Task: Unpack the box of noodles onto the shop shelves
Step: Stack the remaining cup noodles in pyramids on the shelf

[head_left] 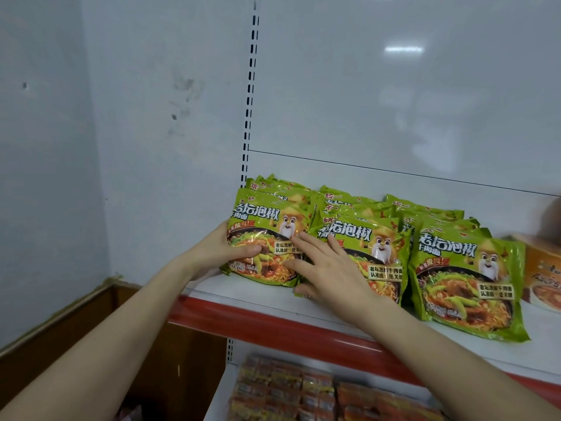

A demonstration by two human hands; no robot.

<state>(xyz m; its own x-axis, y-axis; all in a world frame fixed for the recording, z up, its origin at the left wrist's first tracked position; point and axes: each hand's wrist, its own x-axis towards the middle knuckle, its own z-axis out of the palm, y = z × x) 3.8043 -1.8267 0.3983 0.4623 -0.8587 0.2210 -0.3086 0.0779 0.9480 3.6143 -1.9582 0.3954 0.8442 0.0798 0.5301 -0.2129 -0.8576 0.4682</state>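
Observation:
Green noodle packets stand in three rows on the white shelf with a red front edge. My left hand grips the left side of the front packet of the left row, thumb across its face. My right hand lies flat with straight fingers against that packet's right edge and the front packet of the middle row. The right row's front packet leans apart from both hands. The brown cardboard box stands open at lower left, below my left forearm.
An orange packet sits at the shelf's far right. Orange and red packets fill the lower shelf. A slotted shelf upright runs up the white back panel. A white wall closes the left side.

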